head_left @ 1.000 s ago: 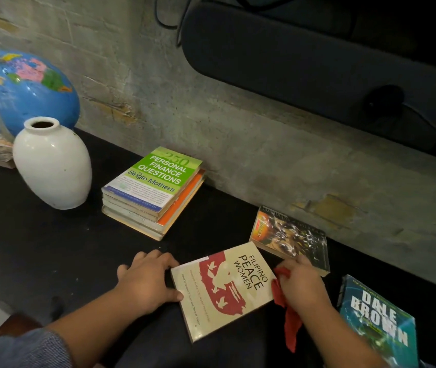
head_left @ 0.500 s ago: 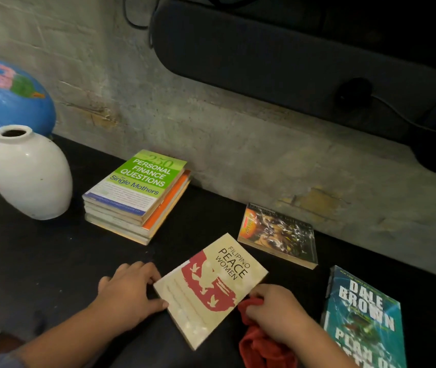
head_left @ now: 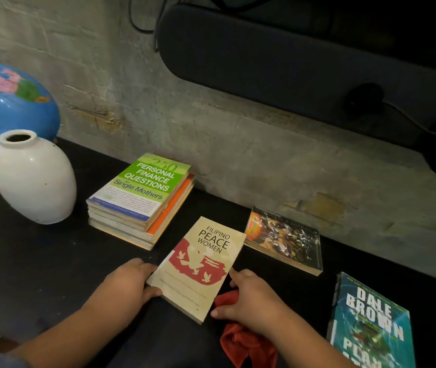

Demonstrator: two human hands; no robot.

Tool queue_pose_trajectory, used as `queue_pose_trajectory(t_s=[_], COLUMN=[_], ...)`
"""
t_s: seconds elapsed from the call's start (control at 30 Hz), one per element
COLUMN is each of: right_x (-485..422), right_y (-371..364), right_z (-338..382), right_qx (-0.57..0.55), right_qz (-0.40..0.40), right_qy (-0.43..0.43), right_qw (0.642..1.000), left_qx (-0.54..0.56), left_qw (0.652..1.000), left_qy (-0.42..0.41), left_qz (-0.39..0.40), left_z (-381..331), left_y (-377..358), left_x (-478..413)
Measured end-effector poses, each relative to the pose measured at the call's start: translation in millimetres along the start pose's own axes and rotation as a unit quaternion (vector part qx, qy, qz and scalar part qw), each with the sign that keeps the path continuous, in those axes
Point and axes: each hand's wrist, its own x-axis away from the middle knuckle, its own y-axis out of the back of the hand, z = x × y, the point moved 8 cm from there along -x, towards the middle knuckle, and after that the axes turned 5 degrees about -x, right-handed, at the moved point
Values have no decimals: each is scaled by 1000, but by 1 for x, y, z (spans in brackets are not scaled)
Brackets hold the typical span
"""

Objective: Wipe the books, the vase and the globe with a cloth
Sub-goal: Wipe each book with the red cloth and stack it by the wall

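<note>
The left hand [head_left: 129, 285] grips the cream book [head_left: 201, 269] by its left edge, near the front edge of the bench [head_left: 38, 261]. The right hand [head_left: 251, 301] clutches the red cloth [head_left: 246, 341] and touches the book's right edge. The task seems mid-books, with the vase [head_left: 32, 176] and globe [head_left: 7, 102] at the back-left likely still to do.

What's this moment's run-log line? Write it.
left hand: holds Peace Women book edge | right hand: holds red cloth, touches book | vase, globe: untouched

Globe [head_left: 9, 102]: cut by left edge, lower part hidden behind vase [head_left: 32, 179]. Cloth [head_left: 246, 346]: partly under right hand [head_left: 251, 306]. Teal book [head_left: 371, 322]: cut by bottom edge.
</note>
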Motion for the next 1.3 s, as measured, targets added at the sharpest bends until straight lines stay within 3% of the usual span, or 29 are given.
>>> queue_pose_trajectory(t_s=[0.23,0.43,0.67,0.97,1.07,1.17,1.3], right_x=[-11,-10,-9,-11,-6,-7,-22], right_y=[-7,-7,-7,12,-1,-9,-7], right_z=[14,21,25,22,28,34,38], right_qx=[31,53,53,18,89,152,194], right_qz=[12,26,23,-112,-73,-52,-66], right_qy=[1,20,24,6,21,32,30], right_qw=[999,998,998,993,993,987,978], left_qx=[-28,8,25,88,58,2,-47], left_qw=[999,999,1000,994,986,981,982], left_qy=[15,4,8,16,-70,-160,-153], left_qz=[0,-46,-5,-67,-137,-109,-100], left_z=[12,29,35,16,7,-10,-14], left_y=[9,6,7,16,21,4,-3], left_x=[-13,2,1,-23,-6,8,1])
